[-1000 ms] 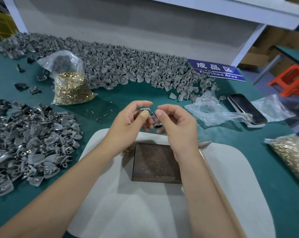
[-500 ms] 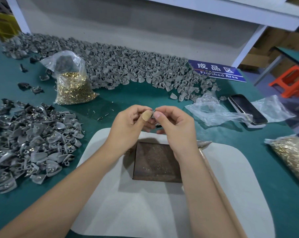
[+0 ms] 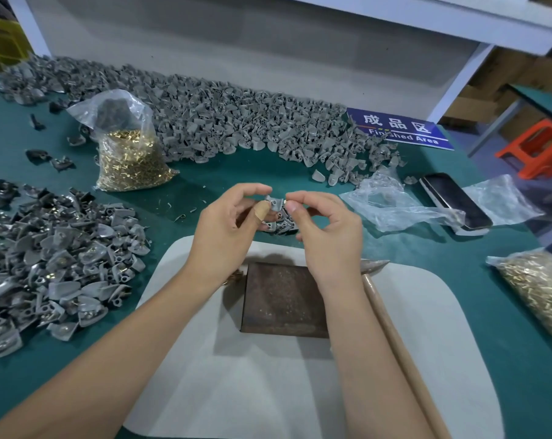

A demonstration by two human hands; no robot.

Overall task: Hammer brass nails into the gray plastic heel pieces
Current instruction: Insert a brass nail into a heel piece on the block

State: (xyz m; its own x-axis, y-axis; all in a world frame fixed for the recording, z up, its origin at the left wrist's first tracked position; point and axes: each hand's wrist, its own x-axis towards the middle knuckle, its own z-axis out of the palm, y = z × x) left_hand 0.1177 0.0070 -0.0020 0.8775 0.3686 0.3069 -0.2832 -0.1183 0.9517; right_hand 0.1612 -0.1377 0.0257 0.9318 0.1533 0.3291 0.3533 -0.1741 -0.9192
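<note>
My left hand (image 3: 225, 231) pinches a small gray plastic heel piece (image 3: 275, 203) between its bandaged thumb and forefinger, above the far edge of the white mat (image 3: 426, 327). My right hand (image 3: 326, 231) pinches something tiny at the piece's right side; a nail there is too small to make out. A few more heel pieces (image 3: 281, 224) lie just below the hands. A rusty metal block (image 3: 282, 301) sits on the mat under my wrists. The hammer (image 3: 391, 327) lies on the mat to the right, its wooden handle running toward me.
A long heap of gray heel pieces (image 3: 236, 122) runs along the back, another pile (image 3: 46, 258) lies at left. Bags of brass nails stand at back left (image 3: 130, 160) and right (image 3: 540, 286). A phone (image 3: 455, 199), loose plastic bags (image 3: 391, 204) and a blue sign (image 3: 398, 128) lie at right.
My hands came together from a small gap, both now pinching at the heel piece. The view shifted slightly.
</note>
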